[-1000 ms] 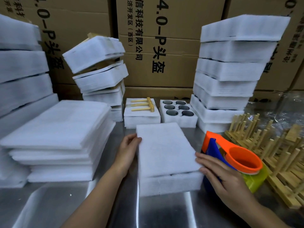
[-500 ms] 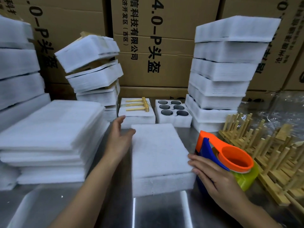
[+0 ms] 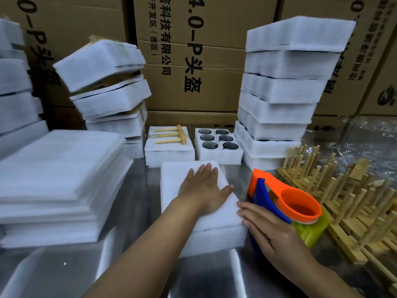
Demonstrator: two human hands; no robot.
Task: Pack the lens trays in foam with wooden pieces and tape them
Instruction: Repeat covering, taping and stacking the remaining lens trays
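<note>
Your left hand (image 3: 204,188) has come off the left edge of the closed foam pack (image 3: 171,181) and now lies flat on its top sheet, fingers straight and spread, pressing down. Your right hand (image 3: 272,229) has stayed put: it holds the tape dispenser (image 3: 296,205), fingers laid over its blue side and touching the pack's right edge, with the thumb hidden. I read this as the lid pinned and the pack ready for its first run of tape. No tape shows on the pack yet.

The pack sits mid-table on the steel table (image 3: 133,265), its long side running away from you. Its near end and left side have bare steel beside them, so that is your room to turn or slide it.

The far end is tight. It sits just short of the foam tray with wooden pieces (image 3: 169,151) and the open lens tray (image 3: 217,155), whose six dark lenses are uncovered. Pushing the pack forward would probably knock them.

On the right, the dispenser stands between the pack and the heap of wooden racks (image 3: 343,190), whose pegs could catch it on a wide swing. Behind that rises the tall stack of foam packs (image 3: 283,82).

On the left are the pile of foam sheets (image 3: 60,168) and a leaning stack (image 3: 107,82) that looks easy to topple.
</note>
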